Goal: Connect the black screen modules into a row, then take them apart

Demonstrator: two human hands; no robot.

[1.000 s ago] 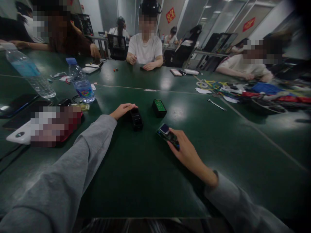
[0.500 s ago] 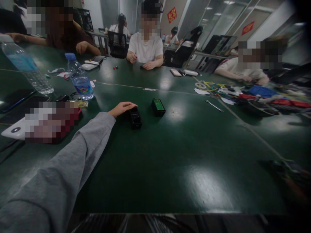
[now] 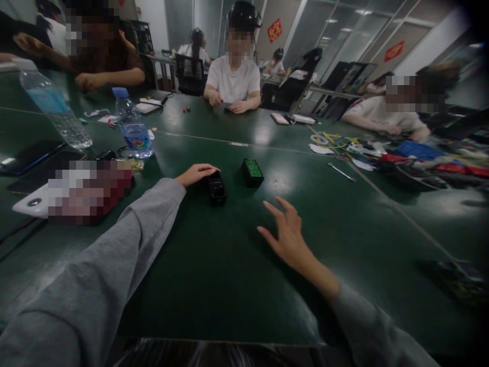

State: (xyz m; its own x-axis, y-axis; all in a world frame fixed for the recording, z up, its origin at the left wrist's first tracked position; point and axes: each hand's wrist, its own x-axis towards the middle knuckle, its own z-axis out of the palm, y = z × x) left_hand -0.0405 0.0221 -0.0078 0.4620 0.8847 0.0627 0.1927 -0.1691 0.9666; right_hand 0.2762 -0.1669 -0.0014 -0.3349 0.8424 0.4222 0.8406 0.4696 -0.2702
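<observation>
My left hand [image 3: 196,175], in a grey sleeve, is closed at the far left end of a black handheld device [image 3: 217,189]. That device lies on the green table, and some fingertips are hidden behind it. My right hand [image 3: 286,229] hovers over the table with its fingers spread and nothing in them. Just beyond its fingertips, apart from them, sits a small black box with a green top [image 3: 252,172], to the right of the device.
Two plastic bottles [image 3: 133,133] stand at the left, near a white phone [image 3: 30,205] and a dark red item. A wrench [image 3: 341,172] lies on the right, before a pile of cables and cloth [image 3: 424,153]. Several people sit around the table.
My right hand has come in from the lower right and opened out over the table near the green-topped box. My left hand stays at the device. The whole view has shifted slightly.
</observation>
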